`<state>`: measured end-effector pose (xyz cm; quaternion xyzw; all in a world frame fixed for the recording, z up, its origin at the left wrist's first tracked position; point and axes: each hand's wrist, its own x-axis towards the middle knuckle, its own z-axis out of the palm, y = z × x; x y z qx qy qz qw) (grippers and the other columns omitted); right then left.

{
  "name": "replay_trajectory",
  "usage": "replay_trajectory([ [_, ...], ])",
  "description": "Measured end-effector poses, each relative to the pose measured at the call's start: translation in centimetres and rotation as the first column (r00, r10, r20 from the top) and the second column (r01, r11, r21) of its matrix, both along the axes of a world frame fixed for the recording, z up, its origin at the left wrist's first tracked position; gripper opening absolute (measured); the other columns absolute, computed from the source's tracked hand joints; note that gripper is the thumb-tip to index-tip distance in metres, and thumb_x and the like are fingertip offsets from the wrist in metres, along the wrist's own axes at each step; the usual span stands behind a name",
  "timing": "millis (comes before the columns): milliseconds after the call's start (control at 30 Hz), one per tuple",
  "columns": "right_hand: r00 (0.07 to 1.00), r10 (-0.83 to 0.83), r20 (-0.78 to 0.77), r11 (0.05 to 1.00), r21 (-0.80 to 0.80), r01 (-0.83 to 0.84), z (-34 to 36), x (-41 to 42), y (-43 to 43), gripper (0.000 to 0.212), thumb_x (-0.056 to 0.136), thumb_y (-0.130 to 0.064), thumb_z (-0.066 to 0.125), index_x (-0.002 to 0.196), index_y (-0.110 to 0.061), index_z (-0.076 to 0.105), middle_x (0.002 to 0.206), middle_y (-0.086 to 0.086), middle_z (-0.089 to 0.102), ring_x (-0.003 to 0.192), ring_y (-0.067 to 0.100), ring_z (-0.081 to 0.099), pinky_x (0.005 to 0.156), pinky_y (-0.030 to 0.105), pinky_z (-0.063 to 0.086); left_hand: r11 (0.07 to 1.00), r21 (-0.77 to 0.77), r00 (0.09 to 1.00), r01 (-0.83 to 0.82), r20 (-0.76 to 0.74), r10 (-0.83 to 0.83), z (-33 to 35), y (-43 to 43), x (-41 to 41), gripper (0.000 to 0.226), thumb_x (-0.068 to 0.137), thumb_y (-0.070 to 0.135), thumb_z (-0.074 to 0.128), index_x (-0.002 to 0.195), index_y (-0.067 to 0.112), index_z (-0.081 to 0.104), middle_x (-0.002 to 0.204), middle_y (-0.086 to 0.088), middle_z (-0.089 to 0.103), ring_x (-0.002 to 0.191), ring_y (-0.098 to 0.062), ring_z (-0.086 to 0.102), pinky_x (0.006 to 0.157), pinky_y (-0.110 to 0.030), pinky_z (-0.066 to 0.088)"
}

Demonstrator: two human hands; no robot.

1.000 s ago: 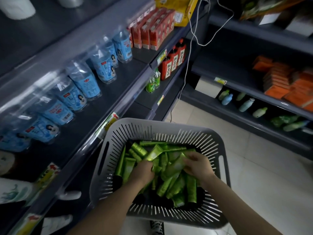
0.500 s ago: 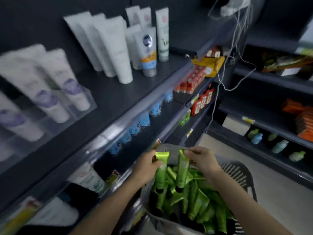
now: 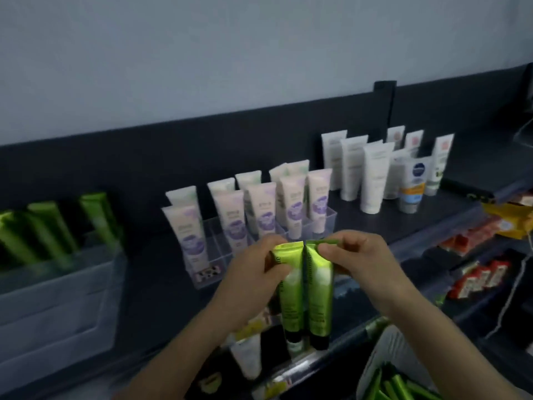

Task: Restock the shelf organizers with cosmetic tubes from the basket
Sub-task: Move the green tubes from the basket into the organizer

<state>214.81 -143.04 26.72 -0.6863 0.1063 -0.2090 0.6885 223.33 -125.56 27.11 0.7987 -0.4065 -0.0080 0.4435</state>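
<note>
My left hand [image 3: 253, 272] pinches a green cosmetic tube [image 3: 290, 295] by its crimped top, black cap hanging down. My right hand [image 3: 366, 264] pinches a second green tube [image 3: 318, 295] the same way, pressed side by side against the first. Both hang in front of the top shelf's edge. At the far left a clear organizer [image 3: 57, 290] holds several upright green tubes [image 3: 52, 226]. The grey basket [image 3: 383, 356] with more green tubes [image 3: 401, 388] shows at the bottom right.
A clear divided organizer [image 3: 328, 219] behind my hands holds white tubes with purple labels [image 3: 265, 209]. Taller white tubes [image 3: 372, 174] stand at the right on the dark shelf [image 3: 455, 209]. Red packets [image 3: 478, 278] fill lower shelves at the right. A pale wall rises behind.
My view has swung up from the basket to the top shelf. Both hands have lifted the two green tubes out of the basket and brought them together at shelf height.
</note>
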Motion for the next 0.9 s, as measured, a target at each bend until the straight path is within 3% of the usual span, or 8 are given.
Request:
replay_trajectory([
  [100, 0.997, 0.054, 0.051, 0.996, -0.070, -0.051, 2.6, 1.7, 4.1, 0.007, 0.081, -0.004, 0.069, 0.077, 0.002, 0.069, 0.061, 0.008, 0.058, 0.058, 0.013, 0.051, 0.050, 0.019, 0.043, 0.998, -0.052, 0.999, -0.047, -0.014, 0.046, 2.4, 4.6, 1.2, 0.024, 0.081, 0.016, 0.063, 0.092, 0.037, 0.057, 0.081, 0.008, 0.064, 0.079, -0.011, 0.062, 0.073, -0.038, 0.053],
  [233, 0.983, 0.152, 0.099, 0.983, -0.119, -0.140, 5.3, 4.9, 10.2, 0.006, 0.080, -0.007, 0.070, 0.074, -0.008, 0.071, 0.060, 0.006, 0.060, 0.054, 0.010, 0.053, 0.047, 0.019, 0.045, 0.982, -0.120, 0.989, -0.147, 0.006, 0.149, 4.8, 11.0, 2.9, 0.028, 0.083, 0.012, 0.062, 0.096, 0.037, 0.059, 0.084, 0.005, 0.066, 0.073, -0.014, 0.064, 0.063, -0.037, 0.054],
  [433, 0.955, 0.231, 0.187, 0.968, -0.146, -0.205, 7.5, 10.4, 18.8, 0.008, 0.080, -0.004, 0.070, 0.075, -0.010, 0.071, 0.062, 0.004, 0.063, 0.054, 0.010, 0.056, 0.049, 0.019, 0.049, 0.909, -0.186, 0.913, -0.374, 0.101, 0.396, 7.6, 21.0, 5.7, 0.017, 0.076, 0.027, 0.061, 0.090, 0.034, 0.057, 0.077, -0.005, 0.064, 0.075, -0.026, 0.063, 0.072, -0.054, 0.053],
  [533, 0.941, 0.241, 0.238, 0.966, -0.150, -0.209, 8.2, 13.1, 22.5, 0.014, 0.080, -0.002, 0.070, 0.072, -0.013, 0.070, 0.057, -0.005, 0.063, 0.053, 0.003, 0.057, 0.050, 0.016, 0.049, 0.842, -0.225, 0.836, -0.490, 0.155, 0.527, 8.6, 24.8, 7.8, 0.014, 0.082, 0.021, 0.065, 0.088, 0.030, 0.057, 0.076, -0.004, 0.064, 0.075, -0.023, 0.062, 0.071, -0.045, 0.053],
  [633, 0.938, 0.205, 0.280, 0.973, -0.166, -0.164, 8.7, 15.9, 25.6, 0.017, 0.081, -0.004, 0.070, 0.070, -0.017, 0.070, 0.058, -0.007, 0.064, 0.058, 0.004, 0.059, 0.055, 0.020, 0.053, 0.769, -0.246, 0.729, -0.590, 0.248, 0.638, 9.3, 27.5, 10.1, 0.016, 0.085, 0.012, 0.064, 0.088, 0.026, 0.055, 0.074, 0.005, 0.062, 0.070, -0.010, 0.059, 0.062, -0.017, 0.045],
  [667, 0.939, 0.193, 0.286, 0.975, -0.166, -0.150, 8.8, 16.9, 26.4, 0.015, 0.081, -0.005, 0.070, 0.071, -0.016, 0.070, 0.061, -0.006, 0.065, 0.060, 0.005, 0.060, 0.057, 0.023, 0.055, 0.751, -0.241, 0.701, -0.614, 0.269, 0.660, 9.3, 28.1, 10.7, 0.015, 0.086, 0.012, 0.063, 0.091, 0.024, 0.055, 0.075, 0.005, 0.061, 0.070, -0.009, 0.058, 0.059, -0.014, 0.042],
  [767, 0.940, 0.173, 0.293, 0.975, -0.189, -0.121, 8.6, 19.5, 28.5, 0.011, 0.082, -0.008, 0.070, 0.075, -0.016, 0.073, 0.071, -0.002, 0.069, 0.068, 0.011, 0.064, 0.066, 0.031, 0.059, 0.701, -0.228, 0.638, -0.676, 0.294, 0.712, 8.5, 29.7, 12.7, 0.012, 0.088, 0.011, 0.061, 0.097, 0.018, 0.055, 0.076, 0.001, 0.062, 0.070, -0.013, 0.058, 0.059, -0.025, 0.045],
  [900, 0.948, 0.137, 0.287, 0.955, -0.294, -0.049, 7.2, 22.8, 30.2, 0.013, 0.081, -0.011, 0.072, 0.073, -0.022, 0.072, 0.072, -0.008, 0.070, 0.071, 0.006, 0.064, 0.069, 0.023, 0.053, 0.692, -0.137, 0.641, -0.709, 0.284, 0.713, 6.3, 30.9, 15.6, 0.017, 0.089, 0.013, 0.062, 0.105, 0.014, 0.056, 0.069, 0.001, 0.059, 0.061, -0.011, 0.055, 0.054, -0.024, 0.040],
])
